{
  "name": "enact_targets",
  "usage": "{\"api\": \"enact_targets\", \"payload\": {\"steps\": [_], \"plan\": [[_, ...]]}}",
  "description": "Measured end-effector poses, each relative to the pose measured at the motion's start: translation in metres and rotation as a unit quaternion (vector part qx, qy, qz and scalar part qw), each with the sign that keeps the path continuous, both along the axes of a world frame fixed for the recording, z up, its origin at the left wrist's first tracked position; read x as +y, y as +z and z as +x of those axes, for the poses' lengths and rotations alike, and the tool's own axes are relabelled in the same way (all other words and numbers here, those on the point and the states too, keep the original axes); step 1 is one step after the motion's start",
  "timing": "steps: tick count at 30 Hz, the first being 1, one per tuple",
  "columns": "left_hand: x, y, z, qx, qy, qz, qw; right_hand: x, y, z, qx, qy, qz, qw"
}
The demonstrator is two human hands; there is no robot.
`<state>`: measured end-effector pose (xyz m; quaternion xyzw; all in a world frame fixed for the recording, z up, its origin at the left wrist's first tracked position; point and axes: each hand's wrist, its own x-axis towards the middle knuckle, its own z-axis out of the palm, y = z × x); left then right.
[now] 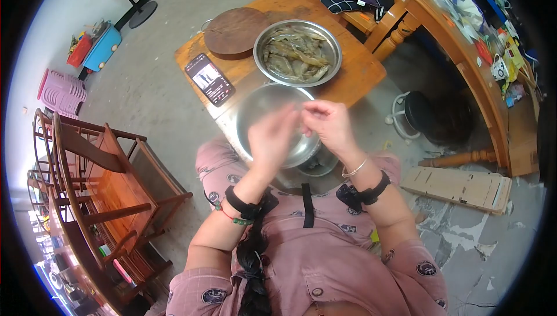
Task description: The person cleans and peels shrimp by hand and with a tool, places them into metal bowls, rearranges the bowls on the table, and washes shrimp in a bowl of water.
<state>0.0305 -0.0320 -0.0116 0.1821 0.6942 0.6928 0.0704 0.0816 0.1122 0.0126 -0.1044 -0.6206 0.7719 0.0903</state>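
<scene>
Both of my hands meet over a shiny metal bowl (243, 120) at the table's near edge. My left hand (271, 133) is smeared by motion, so its fingers cannot be made out. Thumb and fingers of my right hand (328, 121) are pinched together beside it; whatever lies between them is too small and blurred to name. Beyond the hands, raw grey-green shrimp (297, 55) fill a second metal bowl (337, 63). Partly hidden beneath my right hand's side of the near bowl is another metal container (320, 166), low near my lap.
A round wooden chopping board (239, 30) and a lit phone (209, 80) share the wooden table (361, 75) with the bowls. Wooden chairs (110, 182) stand at left. A black-topped stool (415, 113) and a flat cardboard piece (458, 189) are at right.
</scene>
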Motion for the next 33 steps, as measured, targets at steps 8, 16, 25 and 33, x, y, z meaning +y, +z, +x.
{"api": "enact_targets", "payload": {"steps": [8,16,25,33], "plan": [[-0.006,0.006,-0.002,-0.126,-0.047,0.039,0.990,0.003,0.001,0.000,0.019,0.012,0.027,0.999],[-0.019,0.025,-0.018,-0.404,-0.171,0.162,0.884,0.008,0.028,0.000,0.217,-0.020,0.456,0.863],[-0.028,0.024,-0.031,-0.367,-0.246,0.119,0.889,0.009,0.036,0.002,0.241,-0.013,0.495,0.834],[-0.032,0.032,-0.039,-0.271,-0.278,-0.053,0.920,0.017,0.039,0.000,0.284,-0.006,0.532,0.797]]}}
